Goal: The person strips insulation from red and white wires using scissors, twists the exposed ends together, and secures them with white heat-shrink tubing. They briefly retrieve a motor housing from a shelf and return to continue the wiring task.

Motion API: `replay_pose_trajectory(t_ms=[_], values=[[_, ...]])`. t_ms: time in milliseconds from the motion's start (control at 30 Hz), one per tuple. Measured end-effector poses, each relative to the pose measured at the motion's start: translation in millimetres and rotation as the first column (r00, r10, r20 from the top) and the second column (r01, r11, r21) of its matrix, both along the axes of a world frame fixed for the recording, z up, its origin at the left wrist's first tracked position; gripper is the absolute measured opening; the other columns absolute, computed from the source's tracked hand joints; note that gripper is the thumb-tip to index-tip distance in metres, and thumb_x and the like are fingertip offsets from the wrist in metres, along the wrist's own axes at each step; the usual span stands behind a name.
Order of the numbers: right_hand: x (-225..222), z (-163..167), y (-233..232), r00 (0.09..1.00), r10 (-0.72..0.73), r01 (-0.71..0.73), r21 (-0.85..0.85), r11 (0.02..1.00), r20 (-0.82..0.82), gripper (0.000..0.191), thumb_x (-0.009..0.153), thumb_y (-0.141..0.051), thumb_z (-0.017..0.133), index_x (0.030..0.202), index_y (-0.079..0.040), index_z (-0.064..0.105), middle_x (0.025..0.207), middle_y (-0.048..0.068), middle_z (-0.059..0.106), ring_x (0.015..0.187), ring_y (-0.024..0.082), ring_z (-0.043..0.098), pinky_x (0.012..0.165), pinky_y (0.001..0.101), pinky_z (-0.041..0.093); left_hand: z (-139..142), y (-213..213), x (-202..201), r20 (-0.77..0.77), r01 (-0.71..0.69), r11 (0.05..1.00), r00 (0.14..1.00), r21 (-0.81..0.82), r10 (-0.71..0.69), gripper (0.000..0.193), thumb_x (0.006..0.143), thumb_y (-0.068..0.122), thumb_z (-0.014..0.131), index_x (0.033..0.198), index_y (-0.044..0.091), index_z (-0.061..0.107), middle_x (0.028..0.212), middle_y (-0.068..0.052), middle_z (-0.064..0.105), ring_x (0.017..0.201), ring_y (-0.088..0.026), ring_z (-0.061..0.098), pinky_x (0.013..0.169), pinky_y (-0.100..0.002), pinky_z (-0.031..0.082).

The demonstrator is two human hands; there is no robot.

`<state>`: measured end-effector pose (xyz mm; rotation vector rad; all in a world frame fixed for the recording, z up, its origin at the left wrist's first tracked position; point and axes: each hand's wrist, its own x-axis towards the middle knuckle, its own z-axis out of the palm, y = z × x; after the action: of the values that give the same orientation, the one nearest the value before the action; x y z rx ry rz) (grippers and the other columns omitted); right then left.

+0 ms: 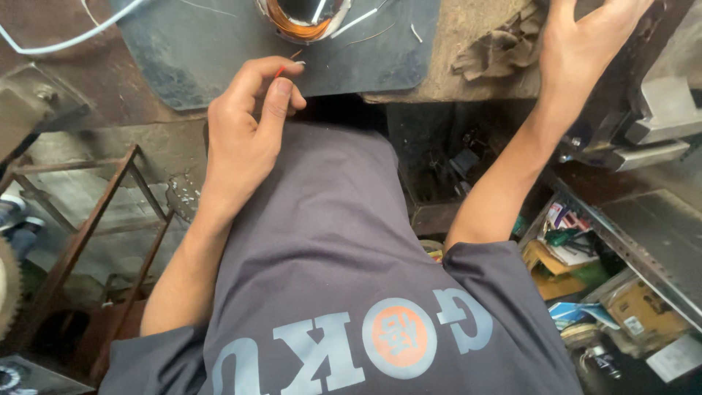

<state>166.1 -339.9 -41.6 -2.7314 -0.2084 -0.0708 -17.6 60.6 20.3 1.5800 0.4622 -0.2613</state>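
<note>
A worker's left hand [248,128] pinches one thin red wire [280,71] between thumb and forefinger at the edge of a dark mat [219,66], just below a single copper coil [300,25]. The right hand [585,36], fingers spread, presses the bench [468,44], apparently for support.

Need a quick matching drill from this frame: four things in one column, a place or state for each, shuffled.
Things:
1. left hand
2. right hand
3. copper coil
4. rag

Places or states:
A. crumpled on the bench beside the right hand
B. pinching a thin red wire
C. fingers spread, at the top right
D. on the dark mat, top edge of view

Pairs: 1-B, 2-C, 3-D, 4-A
</note>
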Motion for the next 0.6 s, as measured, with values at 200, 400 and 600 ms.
replay_pose_trajectory(t_ms=[200,400,600], values=[[-20.8,28.0,71.6,0.949,0.215,-0.208,-0.053,0.977,0.231,0.024,0.099,0.002,0.071,0.123,0.001,0.067,0.122,0.019,0.064,0.112,0.035,0.061,0.095,0.0435,0.051,-6.9,-17.5,-6.2,0.013,-0.177,0.983,0.984,-0.047,0.178,0.02,0.118,0.016,0.059,0.131,0.002,0.054,0.099,-0.003,0.071,0.089,-0.008,0.067,0.083,-0.024,0.057],[-75.6,29.8,155.4,0.681,0.718,-0.729,0.227,0.646,0.143,0.03,0.091,0.009,0.076,0.119,0.001,0.071,0.12,0.012,0.068,0.114,0.029,0.068,0.098,0.0384,0.059,-2.7,-25.1,-7.3,0.012,-0.263,0.964,0.965,-0.028,0.263,0.012,0.122,0.012,0.062,0.124,0.001,0.058,0.102,-0.002,0.066,0.087,-0.007,0.065,0.08,-0.021,0.056],[-77.4,22.9,189.6,0.663,0.731,-0.746,0.223,0.628,0.16,0.031,0.096,0.003,0.08,0.124,-0.004,0.069,0.124,0.008,0.063,0.119,0.027,0.065,0.101,0.0372,0.058,0.8,-24.4,2.4,0.039,-0.281,0.96,0.959,0.013,0.28,0.009,0.118,0.009,0.062,0.122,0.002,0.059,0.108,-0.001,0.065,0.095,-0.005,0.065,0.081,-0.022,0.06]])
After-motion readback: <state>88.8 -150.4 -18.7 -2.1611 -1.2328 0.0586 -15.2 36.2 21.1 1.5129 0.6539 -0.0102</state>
